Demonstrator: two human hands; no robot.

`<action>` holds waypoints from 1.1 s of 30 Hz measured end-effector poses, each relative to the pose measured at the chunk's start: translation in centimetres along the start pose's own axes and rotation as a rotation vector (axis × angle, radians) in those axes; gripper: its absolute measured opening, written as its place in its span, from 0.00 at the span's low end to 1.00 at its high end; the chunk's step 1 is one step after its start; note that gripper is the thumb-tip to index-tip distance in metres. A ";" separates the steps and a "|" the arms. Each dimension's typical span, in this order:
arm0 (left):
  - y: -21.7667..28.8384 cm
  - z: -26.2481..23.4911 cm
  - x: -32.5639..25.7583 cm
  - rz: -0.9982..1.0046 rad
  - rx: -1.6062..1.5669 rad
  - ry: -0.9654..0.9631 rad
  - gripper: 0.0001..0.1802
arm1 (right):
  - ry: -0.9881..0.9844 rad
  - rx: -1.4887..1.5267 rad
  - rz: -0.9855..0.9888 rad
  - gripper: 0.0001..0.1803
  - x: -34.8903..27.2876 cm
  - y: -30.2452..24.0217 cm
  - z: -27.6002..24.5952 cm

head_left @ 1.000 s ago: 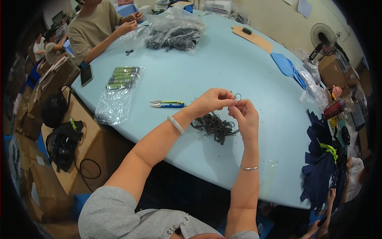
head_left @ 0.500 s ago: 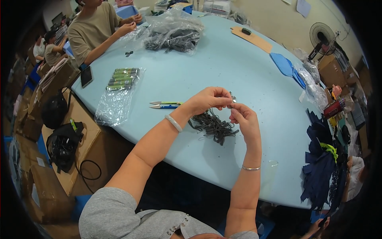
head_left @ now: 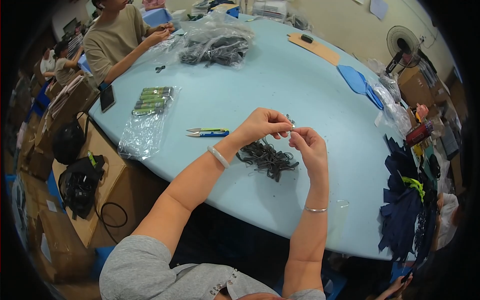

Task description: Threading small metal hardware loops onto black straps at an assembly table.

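My left hand (head_left: 263, 124) and my right hand (head_left: 311, 150) meet over the table, thumbs and fingertips pinched close together. Something tiny and shiny shows at the fingertips, too small and too covered to name. Just below them lies a tangled heap of dark grey cord loops (head_left: 272, 161), on the pale blue table top (head_left: 240, 192). Left of my left wrist rest thread snips (head_left: 208, 132) with yellow-green and blue handles, their blades pointing left.
A clear bag of green-wrapped sticks (head_left: 151, 102) and a phone (head_left: 107, 98) lie on the left. Farther back are a large plastic bag of dark pieces (head_left: 217, 47) and a seated co-worker (head_left: 114, 42). Navy fabric strips (head_left: 402, 210) hang at the right edge.
The fingers of my right hand have shifted slightly against those of my left. Both hands stay over the cord heap, and the whole view has moved a little.
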State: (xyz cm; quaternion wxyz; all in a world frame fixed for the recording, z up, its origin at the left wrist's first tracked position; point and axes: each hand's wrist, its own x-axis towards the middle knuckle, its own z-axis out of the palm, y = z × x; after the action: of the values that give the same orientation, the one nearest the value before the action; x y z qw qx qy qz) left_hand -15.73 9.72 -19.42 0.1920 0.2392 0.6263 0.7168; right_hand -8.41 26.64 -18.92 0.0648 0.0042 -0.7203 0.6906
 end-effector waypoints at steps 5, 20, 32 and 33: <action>-0.6 0.4 0.9 -0.050 -0.019 0.047 0.10 | 0.169 -0.244 -0.065 0.07 0.6 0.9 -0.6; -4.6 0.2 1.6 0.388 0.796 0.042 0.07 | 0.182 -0.043 0.021 0.07 0.3 1.5 -1.0; -1.5 0.9 0.9 0.252 0.156 0.041 0.08 | 0.117 -0.083 0.057 0.10 0.3 0.1 -1.0; -1.6 0.9 0.8 0.249 0.157 0.041 0.08 | 0.117 -0.081 0.059 0.10 0.3 0.2 -0.9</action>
State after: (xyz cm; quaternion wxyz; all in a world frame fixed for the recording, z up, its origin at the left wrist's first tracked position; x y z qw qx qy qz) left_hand -15.92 11.12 -20.79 0.0694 0.3147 0.6495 0.6887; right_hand -8.64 27.60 -19.02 0.0866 -0.0599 -0.7425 0.6615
